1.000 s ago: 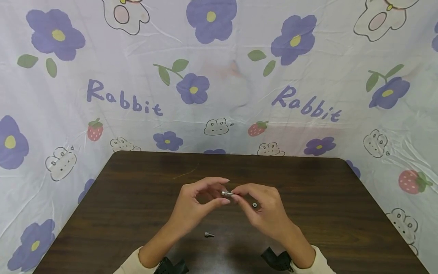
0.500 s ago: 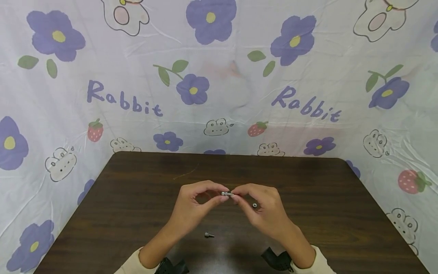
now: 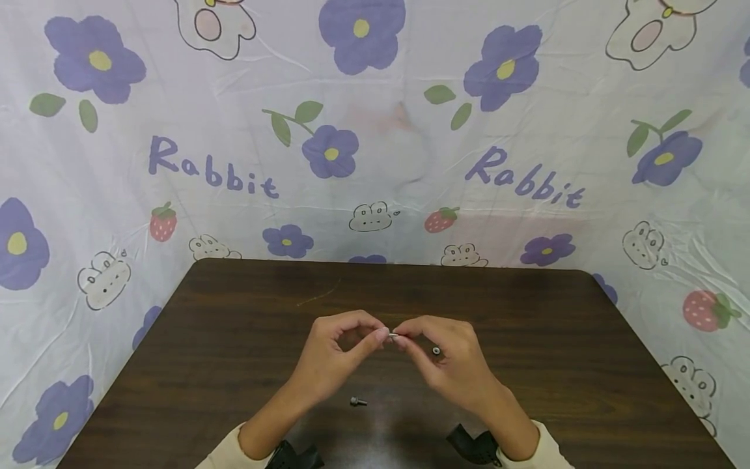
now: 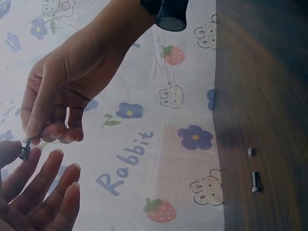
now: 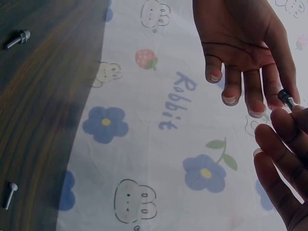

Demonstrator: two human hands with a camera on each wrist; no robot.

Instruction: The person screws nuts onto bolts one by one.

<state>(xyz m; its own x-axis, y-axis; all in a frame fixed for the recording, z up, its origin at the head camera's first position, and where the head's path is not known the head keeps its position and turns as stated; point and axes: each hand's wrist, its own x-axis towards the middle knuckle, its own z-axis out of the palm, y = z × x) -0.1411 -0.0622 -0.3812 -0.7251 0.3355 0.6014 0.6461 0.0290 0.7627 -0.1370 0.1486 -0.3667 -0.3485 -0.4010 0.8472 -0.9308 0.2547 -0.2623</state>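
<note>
Between my two hands is a small silver bolt [image 3: 393, 335], held roughly level above the table. My left hand [image 3: 336, 352] pinches its head end between thumb and index finger, covering most of the head in the head view. The shank end is gripped by the thumb and index finger of my right hand [image 3: 454, 352]. In the left wrist view the thick bolt head [image 4: 23, 153] shows at the left thumb. A second bolt [image 3: 358, 402] lies on the table below the hands. Beside the right hand lies another small screw [image 3: 436, 351], seen nearly end-on in the head view.
The dark wooden table [image 3: 234, 306] ends at a white cloth backdrop [image 3: 404, 163] printed with flowers, rabbits and strawberries. Black wrist mounts [image 3: 476, 445] sit at both cuffs. A thin pale strand [image 3: 319, 296] lies toward the back of the table.
The left thumb and index finger were spread around the bolt head one second ago and have come together on it. The right hand has barely shifted; the two loose fasteners lie where they were.
</note>
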